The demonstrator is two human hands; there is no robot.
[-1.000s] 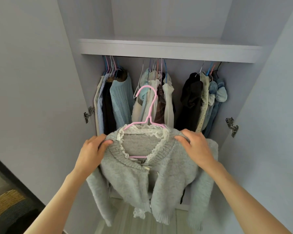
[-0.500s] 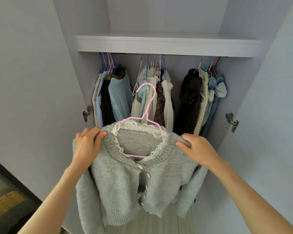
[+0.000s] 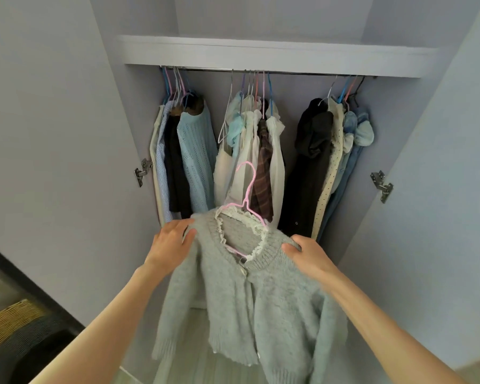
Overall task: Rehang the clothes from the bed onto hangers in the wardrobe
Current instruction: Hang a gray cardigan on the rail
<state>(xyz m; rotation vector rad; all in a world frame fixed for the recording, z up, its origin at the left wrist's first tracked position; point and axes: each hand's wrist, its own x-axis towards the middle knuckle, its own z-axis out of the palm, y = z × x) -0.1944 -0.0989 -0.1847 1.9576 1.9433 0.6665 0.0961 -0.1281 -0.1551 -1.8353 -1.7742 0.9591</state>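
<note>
a person stands at an open wardrobe (image 3: 261, 87), holding a grey cardigan (image 3: 250, 295) on a pink hanger (image 3: 246, 195) out in front of the rail (image 3: 261, 72). the left hand (image 3: 171, 246) grips the garment's left shoulder, fingers curled over the knit; the right hand (image 3: 309, 254) grips the right shoulder the same way, thumb on top. the cardigan is up in the air, well below the rail and not hooked on, its lace-trimmed collar sitting over the hanger and its buttons closed down the front. compared with half a second ago, the cardigan sits lower against the hanging clothes: the hanger's hook, which then reached up over the pale blouses near their shoulders, now lies against their lower halves, beside a brown plaid piece (image 3: 263, 173). the hanger also leans more, its hook tipped to the left, and the right shoulder hangs lower than the left. the sleeves, earlier swung inward, now hang looser at the sides. three clusters of clothes hang from the rail as before: a light blue knit (image 3: 197, 159) on the left, whites in the middle, a black garment (image 3: 308, 173) and denim on the right. a shelf (image 3: 275, 52) runs above the rail, and a woven basket (image 3: 11, 325) shows at lower left.
</note>
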